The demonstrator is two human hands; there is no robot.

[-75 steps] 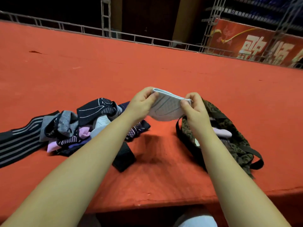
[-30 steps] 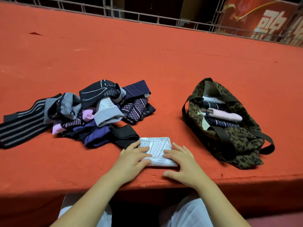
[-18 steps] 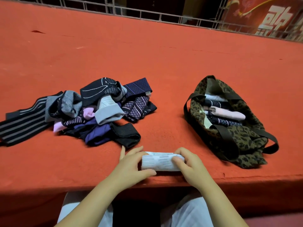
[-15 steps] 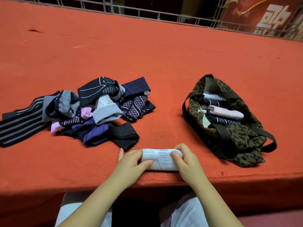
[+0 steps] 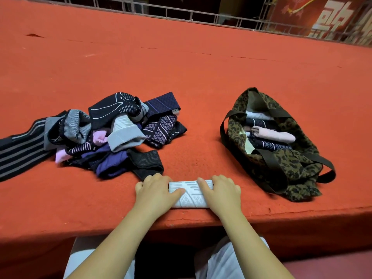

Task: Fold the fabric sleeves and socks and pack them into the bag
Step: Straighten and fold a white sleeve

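Observation:
A white patterned sleeve (image 5: 190,195) lies folded into a narrow band near the front edge of the red table (image 5: 201,77). My left hand (image 5: 156,191) presses on its left end and my right hand (image 5: 220,191) on its right end, fingers curled over it. A pile of dark, grey, purple and pink sleeves and socks (image 5: 112,131) lies to the left. The leopard-print bag (image 5: 281,158) stands open on the right with several folded pieces inside.
A long black striped sleeve (image 5: 18,150) stretches off the left side. A metal wire railing (image 5: 181,15) runs along the table's far edge, with a red banner (image 5: 332,15) behind it. The table's front edge (image 5: 181,222) is just below my hands.
I brought the white sleeve down from the air to the table, flattened it, then folded it over into a narrower band. Both hands now press on the fold.

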